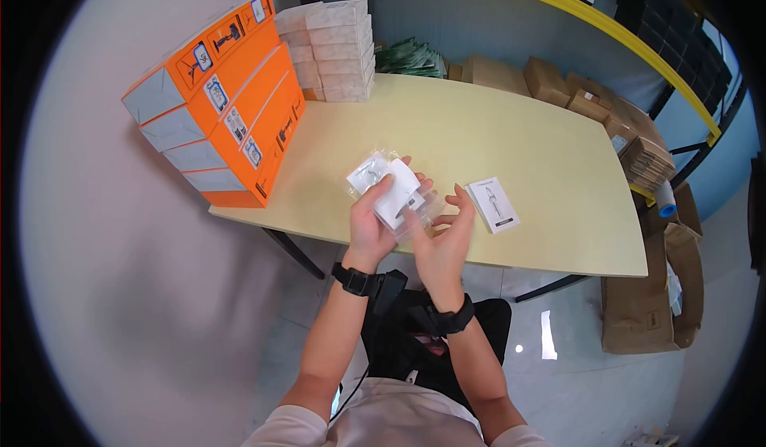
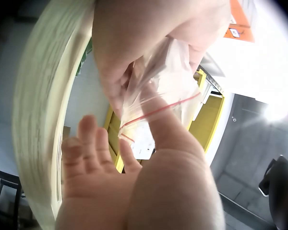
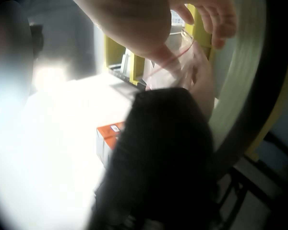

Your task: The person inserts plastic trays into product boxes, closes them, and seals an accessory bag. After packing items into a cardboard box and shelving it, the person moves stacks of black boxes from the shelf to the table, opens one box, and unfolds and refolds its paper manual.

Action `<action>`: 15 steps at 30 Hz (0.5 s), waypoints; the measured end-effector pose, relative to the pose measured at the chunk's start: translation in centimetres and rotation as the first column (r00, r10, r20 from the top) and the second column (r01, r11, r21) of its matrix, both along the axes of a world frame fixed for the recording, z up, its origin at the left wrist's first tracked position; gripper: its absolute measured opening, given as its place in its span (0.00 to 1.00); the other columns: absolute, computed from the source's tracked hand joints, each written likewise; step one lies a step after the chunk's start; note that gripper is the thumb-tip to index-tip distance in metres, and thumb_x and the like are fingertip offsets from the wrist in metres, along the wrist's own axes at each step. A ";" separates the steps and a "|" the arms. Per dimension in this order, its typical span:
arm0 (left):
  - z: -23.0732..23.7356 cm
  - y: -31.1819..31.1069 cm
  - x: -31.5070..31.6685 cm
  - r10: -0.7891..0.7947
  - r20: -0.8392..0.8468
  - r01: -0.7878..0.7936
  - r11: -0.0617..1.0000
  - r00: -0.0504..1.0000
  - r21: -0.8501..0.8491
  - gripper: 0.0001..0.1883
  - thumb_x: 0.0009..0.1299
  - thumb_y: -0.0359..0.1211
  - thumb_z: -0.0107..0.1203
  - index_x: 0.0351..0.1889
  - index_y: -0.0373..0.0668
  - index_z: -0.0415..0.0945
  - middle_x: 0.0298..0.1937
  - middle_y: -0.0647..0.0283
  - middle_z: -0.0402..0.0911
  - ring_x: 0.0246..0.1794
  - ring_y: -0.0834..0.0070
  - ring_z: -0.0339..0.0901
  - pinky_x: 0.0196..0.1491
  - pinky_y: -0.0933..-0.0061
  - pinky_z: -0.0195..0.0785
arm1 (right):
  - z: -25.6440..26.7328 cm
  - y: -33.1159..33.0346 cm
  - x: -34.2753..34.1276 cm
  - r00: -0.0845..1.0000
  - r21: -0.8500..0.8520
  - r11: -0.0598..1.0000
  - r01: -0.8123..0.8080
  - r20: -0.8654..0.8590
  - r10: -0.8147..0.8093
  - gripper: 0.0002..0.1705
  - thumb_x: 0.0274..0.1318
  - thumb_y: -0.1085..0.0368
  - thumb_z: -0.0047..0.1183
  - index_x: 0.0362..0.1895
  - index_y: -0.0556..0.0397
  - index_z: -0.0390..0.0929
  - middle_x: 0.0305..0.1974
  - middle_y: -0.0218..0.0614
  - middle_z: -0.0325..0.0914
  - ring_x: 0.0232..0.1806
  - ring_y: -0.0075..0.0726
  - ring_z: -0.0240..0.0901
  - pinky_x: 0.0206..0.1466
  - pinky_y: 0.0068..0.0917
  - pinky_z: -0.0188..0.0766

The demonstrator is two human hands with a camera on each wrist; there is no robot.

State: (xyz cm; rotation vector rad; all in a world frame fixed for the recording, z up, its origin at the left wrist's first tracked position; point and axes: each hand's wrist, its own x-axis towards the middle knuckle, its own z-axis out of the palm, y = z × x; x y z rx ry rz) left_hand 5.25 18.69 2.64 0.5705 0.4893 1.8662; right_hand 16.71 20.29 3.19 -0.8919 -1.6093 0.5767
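Zip bag with a red strip is above the front edge of the tabletop — the left hand pinches it, probably for steadiness, while the thumb of the right hand pokes near its mouth — other fingers apart.

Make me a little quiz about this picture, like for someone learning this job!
1. Which hand grips the clear zip bag?
2. True or false: the stacked orange boxes stand on the table.
3. What colour is the line across the bag?
A) green
B) red
C) blue

Key:
1. The left hand.
2. True.
3. B, red.
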 end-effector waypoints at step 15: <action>0.0 0.4 -0.4 0.011 0.237 -0.015 1.000 0.971 0.014 0.25 0.76 0.49 0.40 0.61 0.40 0.67 0.53 0.49 0.74 0.55 0.57 0.73 0.57 0.51 0.69 | -1.3 1.2 -0.1 0.955 -0.316 0.902 -0.294 -0.057 0.291 0.24 0.49 0.75 0.64 0.50 0.62 0.69 0.39 0.42 0.79 0.31 0.26 0.78 0.29 0.22 0.73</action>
